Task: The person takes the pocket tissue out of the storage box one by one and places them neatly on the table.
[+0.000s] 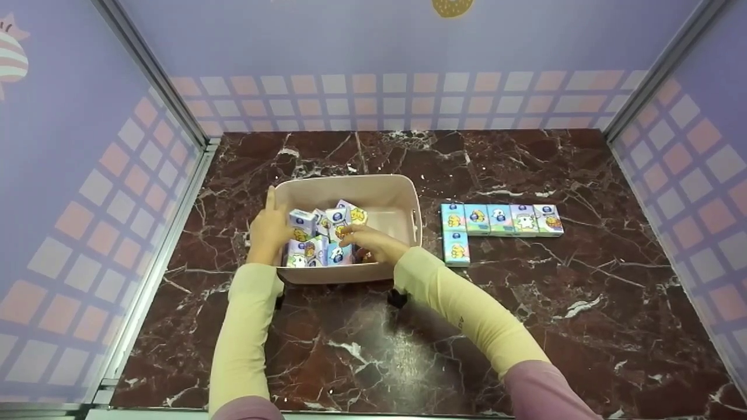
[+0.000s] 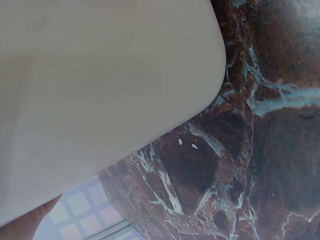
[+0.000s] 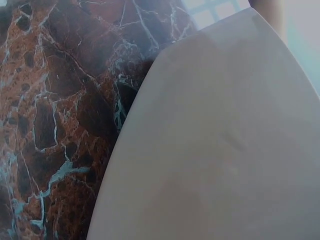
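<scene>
A beige plastic bin holds several small cartoon-printed tissue packs, heaped in its left half. My left hand grips the bin's left wall, thumb inside and fingers outside; one finger points up along the rim. In the left wrist view, the bin's pale outer wall fills much of the picture, with a bit of that hand at the lower left. Over the front rim reaches my right hand, its fingers extended onto the packs. Its thumb is partly hidden. The right wrist view shows mostly the outer wall.
Right of the bin, several tissue packs lie side by side in a row, with one pack below the row's left end. The dark red marbled tabletop is enclosed by purple checked panels at the back and sides.
</scene>
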Demonstrator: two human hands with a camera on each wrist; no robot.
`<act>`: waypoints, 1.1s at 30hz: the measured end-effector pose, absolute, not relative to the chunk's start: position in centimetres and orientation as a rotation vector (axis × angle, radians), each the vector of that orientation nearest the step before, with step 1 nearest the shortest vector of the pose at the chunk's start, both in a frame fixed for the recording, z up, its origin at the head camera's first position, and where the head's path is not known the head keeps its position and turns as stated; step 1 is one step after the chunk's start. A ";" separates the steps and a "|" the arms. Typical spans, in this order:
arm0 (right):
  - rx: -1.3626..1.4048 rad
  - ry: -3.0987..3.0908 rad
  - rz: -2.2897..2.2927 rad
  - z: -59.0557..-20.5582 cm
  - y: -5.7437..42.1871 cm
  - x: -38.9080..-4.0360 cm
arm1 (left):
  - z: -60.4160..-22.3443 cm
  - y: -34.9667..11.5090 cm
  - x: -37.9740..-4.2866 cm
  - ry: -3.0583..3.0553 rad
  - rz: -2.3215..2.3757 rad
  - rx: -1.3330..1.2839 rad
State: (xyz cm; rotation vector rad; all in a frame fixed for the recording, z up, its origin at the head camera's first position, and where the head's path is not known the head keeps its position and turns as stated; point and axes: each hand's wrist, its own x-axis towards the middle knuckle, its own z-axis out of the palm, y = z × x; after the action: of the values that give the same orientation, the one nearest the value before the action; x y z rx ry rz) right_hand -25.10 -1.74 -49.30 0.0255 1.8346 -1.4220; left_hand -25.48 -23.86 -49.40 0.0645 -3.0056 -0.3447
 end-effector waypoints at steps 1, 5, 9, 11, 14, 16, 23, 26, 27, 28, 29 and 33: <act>0.008 1.843 -1.412 -49.3 -1.7 -25.1 | -49.4 -23.8 -25.5 -3.006 -0.346 0.064; -0.048 1.870 -1.365 -49.1 -1.7 -25.0 | -49.3 -23.8 -25.5 -3.005 -0.343 0.057; -0.083 1.902 -1.331 -49.1 -1.7 -25.0 | -49.3 -23.8 -25.5 -3.006 -0.330 0.062; -0.095 1.915 -1.323 -49.2 -1.7 -25.0 | -49.3 -23.8 -25.5 -3.010 -0.326 0.064; -0.119 1.939 -1.316 -49.3 -1.7 -25.0 | -49.3 -23.8 -25.5 -3.018 -0.329 0.070; -0.148 1.956 -1.312 -49.4 -1.8 -24.9 | -49.3 -23.8 -25.5 -3.020 -0.328 0.069; -0.320 2.159 -1.212 -49.4 -1.8 -24.6 | -49.3 -23.8 -25.5 -3.036 -0.337 0.070; -0.353 2.246 -1.205 -49.3 -1.8 -24.5 | -49.3 -23.8 -25.5 -3.034 -0.332 0.067; -0.348 2.258 -1.224 -49.2 -1.8 -24.4 | -49.3 -23.8 -25.5 -3.035 -0.331 0.068; -0.340 2.263 -1.248 -49.2 -1.7 -24.4 | -49.3 -23.8 -25.5 -3.036 -0.330 0.069; -0.327 2.260 -1.273 -49.2 -1.7 -24.4 | -49.3 -23.9 -25.5 -3.037 -0.330 0.072; -0.269 2.233 -1.359 -49.2 -1.6 -24.3 | -49.3 -23.9 -25.5 -3.035 -0.341 0.085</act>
State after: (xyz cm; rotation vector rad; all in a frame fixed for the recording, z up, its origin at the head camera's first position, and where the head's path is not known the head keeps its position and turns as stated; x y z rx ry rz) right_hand -24.35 -1.58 -49.20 -0.2690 2.2328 -1.3587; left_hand -25.50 -23.88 -49.32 0.0854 -3.0349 -0.3410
